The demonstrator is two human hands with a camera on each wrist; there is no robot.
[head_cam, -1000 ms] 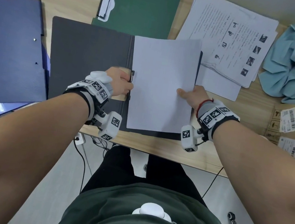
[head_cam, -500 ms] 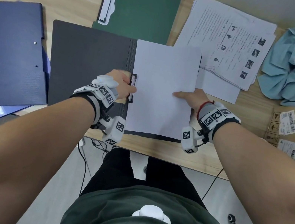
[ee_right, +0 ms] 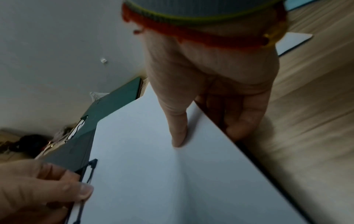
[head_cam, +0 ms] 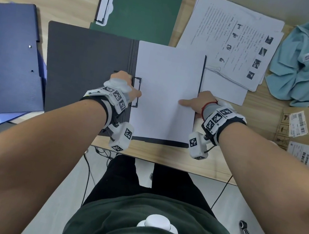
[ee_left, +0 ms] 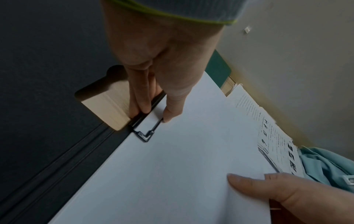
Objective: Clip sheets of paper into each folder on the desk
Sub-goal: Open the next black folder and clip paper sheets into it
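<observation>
1. Black folder lies open at desk centre; a blank white sheet covers its right half, the left edge tucked under the black wire clip at the spine.
2. Left hand at 9 o'clock of the sheet: thumb on the clip wire, fingers curled at the clip's base, gripping it.
3. Right hand at 3 o'clock: thumb flat on the sheet, fingers curled under the edge, pinching paper and cover.
4. Green clipboard at 12 o'clock, blue folder at 9, printed pages at 2.
5. Since a second ago: the sheet has squared up to the spine, and the clip now shows over its edge.
</observation>
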